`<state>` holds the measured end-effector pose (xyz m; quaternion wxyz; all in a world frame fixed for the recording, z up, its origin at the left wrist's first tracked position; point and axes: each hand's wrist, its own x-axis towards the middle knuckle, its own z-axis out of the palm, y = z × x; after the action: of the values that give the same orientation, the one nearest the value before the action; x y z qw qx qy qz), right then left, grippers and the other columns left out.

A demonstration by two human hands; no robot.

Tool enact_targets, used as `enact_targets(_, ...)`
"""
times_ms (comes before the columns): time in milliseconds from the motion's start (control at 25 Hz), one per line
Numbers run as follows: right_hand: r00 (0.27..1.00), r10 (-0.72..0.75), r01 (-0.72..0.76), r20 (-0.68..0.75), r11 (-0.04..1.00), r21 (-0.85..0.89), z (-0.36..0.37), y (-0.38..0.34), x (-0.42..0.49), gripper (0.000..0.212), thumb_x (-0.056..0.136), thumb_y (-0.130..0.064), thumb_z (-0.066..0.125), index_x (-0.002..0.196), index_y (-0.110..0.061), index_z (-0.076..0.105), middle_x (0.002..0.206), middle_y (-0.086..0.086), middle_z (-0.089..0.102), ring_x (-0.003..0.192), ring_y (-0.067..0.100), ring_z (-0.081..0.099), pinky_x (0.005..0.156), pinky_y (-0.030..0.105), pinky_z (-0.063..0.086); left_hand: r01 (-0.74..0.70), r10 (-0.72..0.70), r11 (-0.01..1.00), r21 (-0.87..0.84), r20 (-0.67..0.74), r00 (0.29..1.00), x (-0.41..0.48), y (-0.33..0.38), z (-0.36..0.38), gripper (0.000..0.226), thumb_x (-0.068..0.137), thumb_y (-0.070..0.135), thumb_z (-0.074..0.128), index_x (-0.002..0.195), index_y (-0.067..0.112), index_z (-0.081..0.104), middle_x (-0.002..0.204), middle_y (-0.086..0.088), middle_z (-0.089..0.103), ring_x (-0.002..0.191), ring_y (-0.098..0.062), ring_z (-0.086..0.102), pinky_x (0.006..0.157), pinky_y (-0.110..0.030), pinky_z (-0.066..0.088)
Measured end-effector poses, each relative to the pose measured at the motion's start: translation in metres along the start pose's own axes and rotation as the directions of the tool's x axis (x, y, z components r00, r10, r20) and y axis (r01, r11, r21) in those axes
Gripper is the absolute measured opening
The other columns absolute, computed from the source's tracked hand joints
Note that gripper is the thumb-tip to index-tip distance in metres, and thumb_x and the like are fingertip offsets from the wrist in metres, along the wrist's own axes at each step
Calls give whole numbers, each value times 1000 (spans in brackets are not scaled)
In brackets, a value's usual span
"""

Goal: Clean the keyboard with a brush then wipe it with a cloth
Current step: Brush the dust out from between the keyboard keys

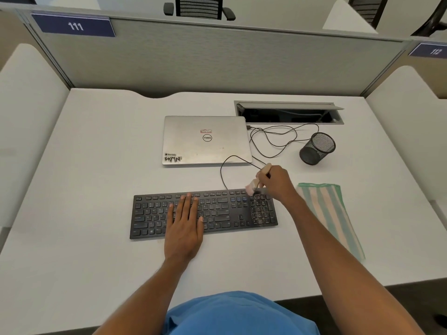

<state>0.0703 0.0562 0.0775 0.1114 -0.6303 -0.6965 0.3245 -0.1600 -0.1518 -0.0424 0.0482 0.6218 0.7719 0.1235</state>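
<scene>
Head: your R hand [275,182] grips brush [256,183] at numpad; L hand [185,221] flat on keyboard [217,213]. Risk: bristles flick dust toward cloth [329,211].

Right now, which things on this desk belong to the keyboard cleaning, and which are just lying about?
For the job: keyboard, left hand resting flat on it, brush gripped by the right hand, striped cloth.
Lying about: closed laptop, mesh cup, laptop cable, open cable hatch.

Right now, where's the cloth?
In the head view, the striped cloth lies flat on the desk on the right, just past the numpad end of the keyboard and nearer the person than the mesh pen cup.
</scene>
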Motion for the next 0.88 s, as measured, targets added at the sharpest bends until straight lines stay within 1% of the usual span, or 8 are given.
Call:
enact_targets(200, 992, 57, -66, -113, 995, -74, -22, 20, 5, 31, 98, -25, 56, 79, -3, 69, 73, 11, 70, 70, 29, 66, 59, 33, 47, 9, -9, 1000, 2, 11, 1000, -1, 0, 1, 63, 110, 42, 24, 167, 16, 24, 175, -5, 19, 164, -20, 8, 131, -55, 12)
enact_targets(280, 994, 6, -7, -110, 1000, -7, -20, 10, 3, 29, 98, -24, 56, 81, -5, 70, 71, 7, 70, 64, 19, 64, 55, 29, 45, 11, -11, 1000, 5, 13, 1000, -1, 0, 1, 63, 110, 42, 24, 167, 16, 23, 176, -5, 18, 164, -20, 7, 131, -54, 12)
enact_targets(360, 998, -45, 46, -32, 998, 51, -13, -5, -1, 27, 98, -22, 57, 83, -6, 71, 69, 2, 70, 54, 5, 56, 50, 17, 40, 11, -11, 1000, 5, 11, 1000, -1, 0, 1, 63, 110, 42, 24, 167, 16, 23, 175, -5, 18, 164, -20, 7, 131, -54, 12)
enact_targets(440, 996, -71, 69, 56, 997, 24, -5, -9, 0, 22, 96, -22, 62, 88, -5, 73, 74, 3, 72, 51, 1, 51, 49, 14, 37, 10, -10, 1000, 5, 11, 1000, -1, 0, 0, 63, 110, 42, 25, 167, 16, 24, 175, -5, 19, 164, -20, 7, 131, -54, 12)
enact_targets(520, 995, -68, 72, 76, 996, -49, -3, 0, 2, 17, 93, -20, 67, 91, -5, 72, 80, 3, 69, 59, 2, 53, 48, 13, 37, 10, -10, 1000, 6, 12, 1000, 0, 0, 0, 63, 110, 42, 25, 167, 16, 24, 175, -5, 19, 164, -19, 6, 131, -54, 11)
enact_targets(680, 995, 48, -48, -85, 999, -5, -19, 26, 3, 24, 94, -21, 61, 85, -2, 72, 74, 9, 70, 71, 25, 65, 57, 30, 46, 11, -11, 1000, 7, 14, 1000, 0, 0, 1, 63, 110, 42, 25, 167, 17, 24, 176, -4, 18, 164, -19, 6, 131, -54, 11)
enact_targets(760, 991, 53, -55, -124, 998, -11, -27, 32, 6, 25, 95, -21, 60, 83, -3, 72, 73, 11, 72, 72, 27, 67, 62, 33, 48, 11, -11, 1000, 8, 13, 1000, 0, 0, 2, 63, 109, 42, 25, 167, 17, 23, 175, -4, 18, 164, -19, 6, 131, -54, 11)
enact_targets(880, 992, 38, -32, -122, 998, 54, -27, 23, 8, 28, 96, -20, 58, 80, -3, 73, 69, 7, 72, 70, 23, 66, 60, 31, 46, 13, -13, 1000, 6, 15, 1000, 0, 0, 2, 63, 109, 42, 27, 167, 17, 24, 175, -4, 19, 164, -19, 6, 131, -54, 11)
